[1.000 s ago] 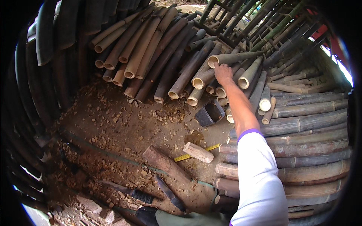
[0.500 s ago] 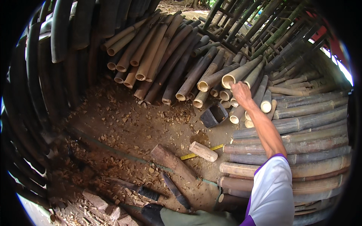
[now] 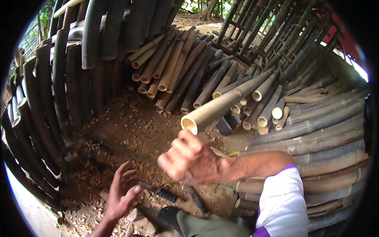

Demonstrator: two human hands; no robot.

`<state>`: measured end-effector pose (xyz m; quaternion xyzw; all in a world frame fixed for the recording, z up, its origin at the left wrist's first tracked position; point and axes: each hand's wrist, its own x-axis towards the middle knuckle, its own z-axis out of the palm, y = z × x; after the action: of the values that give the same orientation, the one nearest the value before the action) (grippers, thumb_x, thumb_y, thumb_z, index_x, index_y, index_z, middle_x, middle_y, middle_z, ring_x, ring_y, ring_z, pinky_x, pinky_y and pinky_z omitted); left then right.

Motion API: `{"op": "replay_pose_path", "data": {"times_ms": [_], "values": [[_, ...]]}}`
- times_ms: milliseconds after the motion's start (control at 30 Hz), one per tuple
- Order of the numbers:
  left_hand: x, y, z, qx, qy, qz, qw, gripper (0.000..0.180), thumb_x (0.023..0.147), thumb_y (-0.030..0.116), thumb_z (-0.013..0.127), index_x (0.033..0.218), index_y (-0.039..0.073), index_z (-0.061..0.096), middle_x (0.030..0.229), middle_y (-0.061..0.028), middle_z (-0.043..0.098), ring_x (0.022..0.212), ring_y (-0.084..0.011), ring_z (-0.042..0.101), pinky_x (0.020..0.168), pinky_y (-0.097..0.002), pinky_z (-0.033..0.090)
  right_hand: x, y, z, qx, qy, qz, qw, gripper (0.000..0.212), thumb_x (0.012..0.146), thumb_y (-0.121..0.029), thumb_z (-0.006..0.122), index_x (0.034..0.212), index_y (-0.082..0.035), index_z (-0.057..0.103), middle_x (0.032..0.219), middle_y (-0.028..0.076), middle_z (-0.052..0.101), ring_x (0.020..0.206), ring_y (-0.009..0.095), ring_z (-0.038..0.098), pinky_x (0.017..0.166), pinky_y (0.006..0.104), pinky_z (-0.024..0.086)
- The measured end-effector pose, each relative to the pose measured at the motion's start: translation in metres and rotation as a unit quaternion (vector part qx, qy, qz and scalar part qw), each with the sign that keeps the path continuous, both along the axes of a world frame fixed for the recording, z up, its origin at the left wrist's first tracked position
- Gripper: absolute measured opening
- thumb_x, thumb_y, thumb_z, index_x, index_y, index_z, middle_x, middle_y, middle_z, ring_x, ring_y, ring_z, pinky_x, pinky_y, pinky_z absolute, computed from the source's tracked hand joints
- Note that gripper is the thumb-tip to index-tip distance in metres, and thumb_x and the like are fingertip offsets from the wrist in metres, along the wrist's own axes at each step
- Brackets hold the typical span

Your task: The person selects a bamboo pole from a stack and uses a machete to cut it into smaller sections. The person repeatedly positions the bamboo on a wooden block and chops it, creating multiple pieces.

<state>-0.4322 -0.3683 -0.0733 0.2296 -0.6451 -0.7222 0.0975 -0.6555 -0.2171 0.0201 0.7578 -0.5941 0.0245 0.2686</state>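
Note:
My right hand [image 3: 193,160] is closed on the near rim of a long bamboo pole [image 3: 221,104]. The pole's hollow end faces me, raised above the ground, while its body slants back to the far right over other poles. My left hand [image 3: 122,191] is at the lower left, fingers spread and holding nothing. Near it on the ground lie a black-wrapped handle [image 3: 167,194] and a dark blade-shaped piece [image 3: 195,199]. Most of the wood block lying behind my right hand and forearm is hidden.
Cut bamboo poles [image 3: 177,63] are heaped at the back. Others [image 3: 327,134] are stacked lengthwise at the right. A black container [image 3: 229,124] stands under the raised pole, and a yellow tape measure [image 3: 233,153] shows by my forearm. Dark bamboo uprights [image 3: 92,35] line the left. Chips litter the ground.
My right hand has pulled the bamboo pole out of the heap toward me and to the left. My left hand has come into view at the lower left.

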Motion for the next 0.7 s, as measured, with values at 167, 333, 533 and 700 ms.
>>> {"op": "replay_pose_path", "data": {"times_ms": [167, 333, 533, 700], "values": [[0.015, 0.008, -0.028, 0.023, 0.015, 0.034, 0.999, 0.098, 0.091, 0.043, 0.084, 0.165, 0.010, 0.029, 0.151, -0.0244, 0.048, 0.133, -0.0324, 0.057, 0.107, -0.0484, 0.053, -0.058, -0.029, 0.022, -0.125, -0.191, -0.125, 0.966, 0.019, 0.096, -0.028, 0.074, 0.099, -0.009, 0.073, 0.080, 0.008, 0.070, 0.075, 0.026, 0.071, 0.068, 0.0407, 0.056], [0.080, -0.002, -0.063, -0.113, -0.063, 0.104, 0.986, 0.093, 0.085, 0.033, 0.086, 0.160, 0.009, 0.037, 0.143, -0.0209, 0.053, 0.124, -0.0296, 0.062, 0.097, -0.0426, 0.058, -0.177, 0.053, -0.080, -0.302, -0.466, -0.390, 0.734, 0.025, 0.098, -0.031, 0.073, 0.107, -0.008, 0.068, 0.090, 0.007, 0.069, 0.080, 0.020, 0.066, 0.068, 0.0405, 0.058], [0.071, -0.004, -0.067, -0.102, -0.070, 0.091, 0.988, 0.080, 0.086, 0.015, 0.080, 0.156, 0.007, 0.042, 0.137, -0.0212, 0.058, 0.118, -0.0301, 0.065, 0.098, -0.0455, 0.058, -0.148, 0.035, -0.173, -0.261, -0.953, -0.058, 0.141, 0.059, 0.089, -0.051, 0.078, 0.126, -0.007, 0.064, 0.123, 0.016, 0.071, 0.118, 0.032, 0.067, 0.112, 0.0556, 0.047], [0.064, 0.005, -0.087, -0.055, -0.036, 0.064, 0.996, 0.078, 0.085, 0.014, 0.079, 0.155, 0.005, 0.045, 0.140, -0.0230, 0.056, 0.121, -0.0309, 0.063, 0.104, -0.0451, 0.056, -0.185, 0.012, -0.192, -0.360, -0.922, 0.051, 0.133, 0.063, 0.089, -0.045, 0.080, 0.134, -0.006, 0.061, 0.130, 0.014, 0.070, 0.126, 0.032, 0.064, 0.112, 0.0530, 0.050]]}}
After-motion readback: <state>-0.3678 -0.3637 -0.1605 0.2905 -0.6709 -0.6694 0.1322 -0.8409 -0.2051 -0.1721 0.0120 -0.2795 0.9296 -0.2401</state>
